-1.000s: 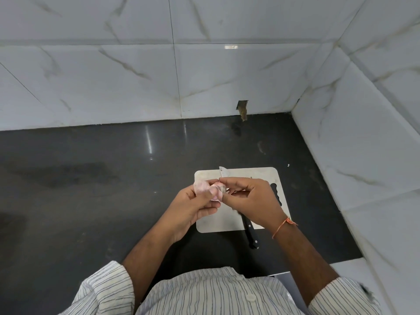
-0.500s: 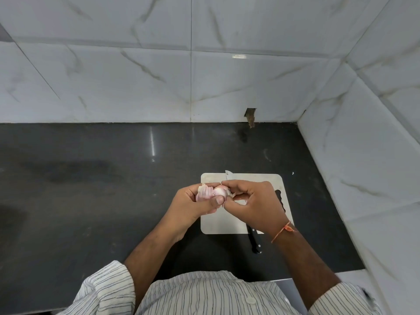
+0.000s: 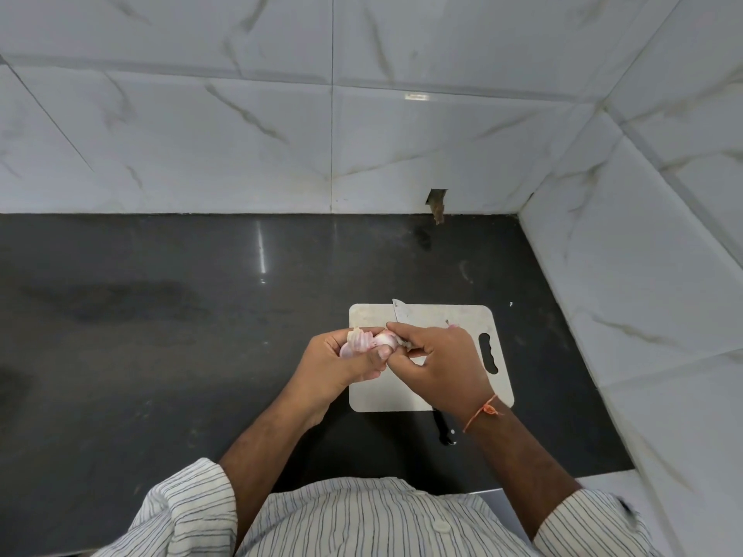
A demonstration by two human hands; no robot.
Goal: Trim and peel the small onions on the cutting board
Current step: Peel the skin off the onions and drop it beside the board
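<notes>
Both hands work just above the near-left part of the white cutting board (image 3: 426, 389), which lies on the dark countertop (image 3: 161, 315) close to the right-hand tiled wall (image 3: 643, 275). The left hand (image 3: 341, 365) cradles a small pinkish onion (image 3: 382, 339), fingers curled round it with loosened papery skin (image 3: 356, 341) bunched against the palm on the onion's left side. The right hand (image 3: 438, 361) pinches at the onion's right end with thumb and forefinger closed narrow on a strip of skin there.

Compared with a second ago, the bare, glossy bulb shows more between the two hands, and the loose skin has gathered further left into the left palm. That suggests the outer layer is coming away and this onion is near to being fully peeled.

A knife (image 3: 402, 313) lies on the board under the right hand; its blade tip pokes out at the far edge and its black handle (image 3: 444, 430) sticks off the near edge onto the counter. It lies where it lay before, so the trimming cut on this onion appears done. A small pinkish scrap (image 3: 453, 326) shows just beyond the right knuckles on the board; whether it is another onion or a trimmed end I cannot tell.
</notes>
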